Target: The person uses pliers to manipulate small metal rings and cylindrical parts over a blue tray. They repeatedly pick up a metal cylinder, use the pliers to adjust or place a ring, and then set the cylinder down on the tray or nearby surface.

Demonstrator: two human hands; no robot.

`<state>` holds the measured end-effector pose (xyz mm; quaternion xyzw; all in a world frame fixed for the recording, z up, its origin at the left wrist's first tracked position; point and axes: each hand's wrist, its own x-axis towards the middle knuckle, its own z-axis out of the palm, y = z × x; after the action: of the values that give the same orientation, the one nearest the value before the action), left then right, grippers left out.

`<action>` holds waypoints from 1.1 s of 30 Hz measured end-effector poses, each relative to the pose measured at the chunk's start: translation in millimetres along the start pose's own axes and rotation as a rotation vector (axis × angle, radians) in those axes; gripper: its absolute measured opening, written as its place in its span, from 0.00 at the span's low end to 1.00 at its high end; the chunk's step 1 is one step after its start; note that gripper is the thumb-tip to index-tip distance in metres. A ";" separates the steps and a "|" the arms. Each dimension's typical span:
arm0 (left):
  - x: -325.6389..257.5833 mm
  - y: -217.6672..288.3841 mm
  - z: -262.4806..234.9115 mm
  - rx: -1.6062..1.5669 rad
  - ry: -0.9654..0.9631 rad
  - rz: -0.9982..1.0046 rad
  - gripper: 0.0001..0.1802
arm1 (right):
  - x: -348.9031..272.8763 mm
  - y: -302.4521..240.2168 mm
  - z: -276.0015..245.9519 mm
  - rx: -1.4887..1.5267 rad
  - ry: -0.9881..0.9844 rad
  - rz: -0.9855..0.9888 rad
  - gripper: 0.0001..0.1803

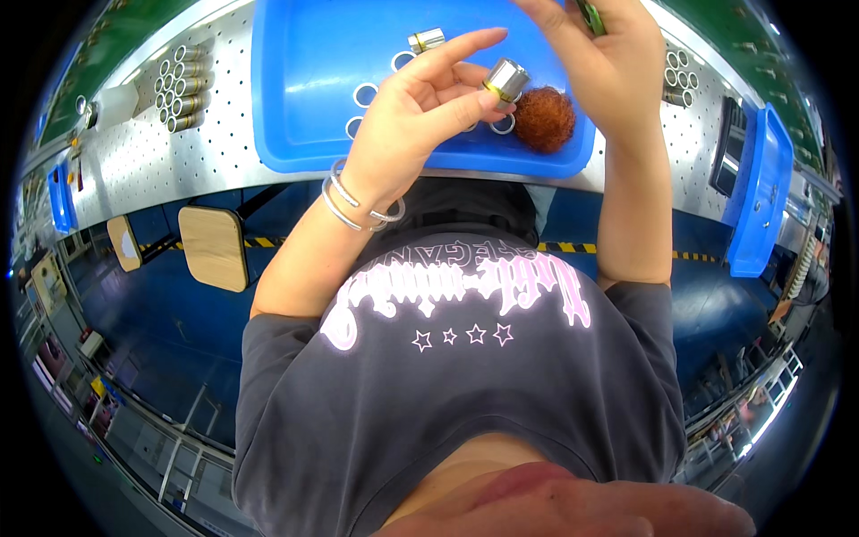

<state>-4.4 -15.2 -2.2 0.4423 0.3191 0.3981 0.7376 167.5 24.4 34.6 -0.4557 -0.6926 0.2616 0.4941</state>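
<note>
Your left grip (420, 107) pinches the metal cap (506, 80) between thumb and fingers, just above the blue tray (295, 107). Right hand (608, 63) is closed on a green tool (589, 16). I'd keep the cap steady over the tray, near the copper scrubber (544, 118).

Left hand (420, 107): holds a short metal cylinder (506, 80) between thumb and fingers, above the blue tray (295, 80).
Right hand (608, 63): grips a green tool (590, 16).
Tray: metal rings (365, 94), orange scrubbing ball (544, 118) at its near right corner.
Desk's left edge: stacked metal tubes (181, 85).
</note>
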 end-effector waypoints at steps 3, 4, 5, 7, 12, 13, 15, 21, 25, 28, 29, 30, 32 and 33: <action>1.7 -1.4 1.4 -0.029 -0.013 0.017 0.26 | 8.1 5.4 -7.6 -0.185 0.040 -0.032 0.02; 1.8 -1.6 1.5 -0.029 -0.011 0.021 0.25 | 5.9 16.4 -10.1 -0.095 0.071 0.071 0.03; 1.7 -1.5 0.6 -0.037 0.008 0.012 0.25 | 5.6 21.8 -9.7 -0.002 0.098 0.173 0.04; 2.1 -1.0 -0.9 -0.055 0.042 -0.008 0.25 | 5.4 23.8 -17.1 0.213 0.101 0.318 0.05; 2.4 -3.1 -5.3 -0.152 0.117 0.013 0.24 | 6.2 20.2 -33.6 0.767 0.000 0.285 0.05; 2.9 -3.5 -5.6 -0.170 0.115 0.016 0.24 | 7.3 19.1 -35.4 0.802 -0.056 0.227 0.05; 2.5 -3.9 -6.2 -0.181 0.115 0.022 0.24 | 6.6 9.8 -32.1 0.783 -0.038 0.230 0.06; 1.2 -2.0 -5.2 -0.149 0.128 0.013 0.24 | 7.0 -12.0 -31.0 0.728 -0.086 0.181 0.08; 1.1 -5.3 -5.6 -0.164 0.136 0.036 0.21 | 8.0 -14.5 -29.4 0.742 -0.082 0.171 0.08; 3.0 -6.7 -4.0 -0.154 0.129 0.054 0.21 | 6.3 -11.9 -30.3 0.708 -0.061 0.202 0.08; 2.9 -6.9 -4.3 -0.128 0.126 0.059 0.21 | 6.2 -12.1 -30.4 0.702 -0.062 0.200 0.08; 2.7 -7.0 -4.7 -0.103 0.123 0.064 0.21 | 6.8 -15.5 -30.5 0.701 -0.074 0.180 0.09; 2.3 -6.8 -4.7 -0.054 0.118 0.073 0.21 | 8.4 -18.5 -30.4 0.710 -0.084 0.142 0.09; 1.8 -6.4 -4.4 -0.029 0.117 0.077 0.21 | 9.0 -18.9 -30.3 0.721 -0.083 0.125 0.09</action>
<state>-5.2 -13.8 -10.0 0.4194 0.3384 0.4559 0.7084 187.6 21.3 65.4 -0.2829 -0.5464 0.5369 0.5773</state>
